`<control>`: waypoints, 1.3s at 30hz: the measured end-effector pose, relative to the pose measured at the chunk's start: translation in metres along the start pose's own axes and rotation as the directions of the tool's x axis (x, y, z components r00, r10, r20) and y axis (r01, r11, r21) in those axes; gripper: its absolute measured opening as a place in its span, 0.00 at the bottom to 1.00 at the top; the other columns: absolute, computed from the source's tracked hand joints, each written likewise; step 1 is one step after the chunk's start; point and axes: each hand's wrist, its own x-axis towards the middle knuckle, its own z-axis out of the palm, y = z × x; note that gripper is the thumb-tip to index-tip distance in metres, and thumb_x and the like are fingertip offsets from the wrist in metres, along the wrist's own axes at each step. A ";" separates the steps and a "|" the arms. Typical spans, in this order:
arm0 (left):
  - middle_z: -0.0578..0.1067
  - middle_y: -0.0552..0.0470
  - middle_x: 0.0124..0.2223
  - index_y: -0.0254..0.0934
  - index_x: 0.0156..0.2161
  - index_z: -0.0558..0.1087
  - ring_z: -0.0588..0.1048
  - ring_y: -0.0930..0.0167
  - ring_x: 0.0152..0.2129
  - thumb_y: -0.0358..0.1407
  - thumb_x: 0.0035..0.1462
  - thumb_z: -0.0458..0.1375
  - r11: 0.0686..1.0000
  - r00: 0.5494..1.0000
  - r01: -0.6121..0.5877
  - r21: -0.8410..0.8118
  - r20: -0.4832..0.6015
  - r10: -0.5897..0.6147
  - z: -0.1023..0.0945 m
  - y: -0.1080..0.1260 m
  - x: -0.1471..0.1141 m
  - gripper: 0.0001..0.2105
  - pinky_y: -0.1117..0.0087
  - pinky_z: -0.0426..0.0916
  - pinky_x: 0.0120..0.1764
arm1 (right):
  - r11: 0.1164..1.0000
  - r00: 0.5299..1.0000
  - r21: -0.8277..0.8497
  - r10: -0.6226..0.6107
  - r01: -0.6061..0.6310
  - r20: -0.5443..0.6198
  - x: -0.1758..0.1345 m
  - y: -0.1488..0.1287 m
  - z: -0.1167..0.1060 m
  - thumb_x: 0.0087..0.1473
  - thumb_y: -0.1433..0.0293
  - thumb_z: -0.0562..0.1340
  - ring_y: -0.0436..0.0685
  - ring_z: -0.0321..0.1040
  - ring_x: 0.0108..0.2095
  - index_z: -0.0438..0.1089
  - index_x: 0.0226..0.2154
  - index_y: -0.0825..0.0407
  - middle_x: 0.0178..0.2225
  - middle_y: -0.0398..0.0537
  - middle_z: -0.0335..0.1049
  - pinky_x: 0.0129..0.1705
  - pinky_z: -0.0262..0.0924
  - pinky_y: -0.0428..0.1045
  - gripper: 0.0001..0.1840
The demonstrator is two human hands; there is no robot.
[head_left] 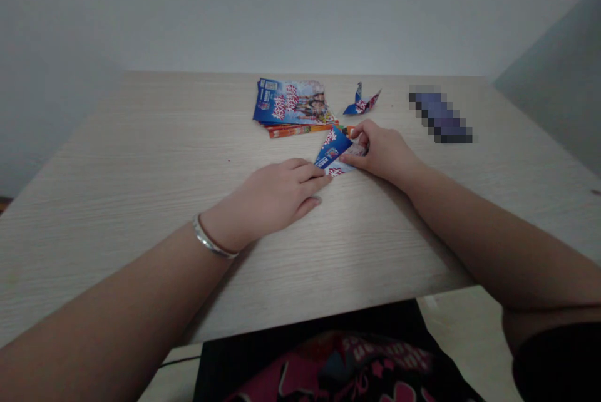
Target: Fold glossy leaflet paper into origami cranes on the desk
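Observation:
A partly folded blue and white printed paper (pixel 334 150) lies on the table between my hands. My left hand (pixel 282 194) is flat with its fingers stretched out, and its fingertips press the paper's lower left corner. At the right side of the paper, my right hand (pixel 382 148) pinches the edge between thumb and fingers. Part of the paper's right side is hidden under those fingers. Behind it stands a small folded paper shape (pixel 362 101) with pointed tips, in the same blue, white and red print.
A stack of printed leaflets (pixel 295 101), blue on top with orange edges below, lies just behind the paper. Toward the back right is a pixelated dark bluish object (pixel 440 117). The pale wooden table (pixel 154 139) meets a wall (pixel 300 14) at its far edge.

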 end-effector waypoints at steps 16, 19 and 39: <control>0.73 0.41 0.63 0.30 0.62 0.70 0.70 0.56 0.60 0.36 0.70 0.50 1.000 0.998 -0.001 -0.003 -0.058 0.001 0.005 0.001 -0.001 0.20 0.54 0.64 0.62 | 0.984 0.993 -0.133 -0.113 0.117 0.034 0.003 0.000 -0.006 0.56 0.52 0.65 0.58 0.68 0.33 0.72 0.33 0.50 0.34 0.48 0.75 0.34 0.54 0.52 0.17; 0.73 0.40 0.63 0.31 0.62 0.70 0.70 0.57 0.60 0.37 0.70 0.50 1.000 0.999 0.005 -0.013 -0.050 -0.005 0.006 0.001 0.000 0.20 0.54 0.64 0.62 | 0.974 0.992 -0.188 -0.116 0.124 0.050 -0.001 -0.006 -0.009 0.56 0.49 0.64 0.61 0.70 0.37 0.72 0.35 0.50 0.37 0.51 0.76 0.37 0.57 0.53 0.20; 0.73 0.43 0.64 0.32 0.62 0.71 0.70 0.58 0.60 0.37 0.71 0.49 1.000 1.000 0.008 -0.019 -0.028 -0.008 0.004 0.000 0.000 0.20 0.54 0.63 0.63 | 0.933 0.956 -0.341 0.196 -0.113 0.219 0.006 0.006 -0.029 0.44 0.36 0.65 0.61 0.70 0.33 0.73 0.36 0.47 0.34 0.49 0.77 0.31 0.53 0.53 0.33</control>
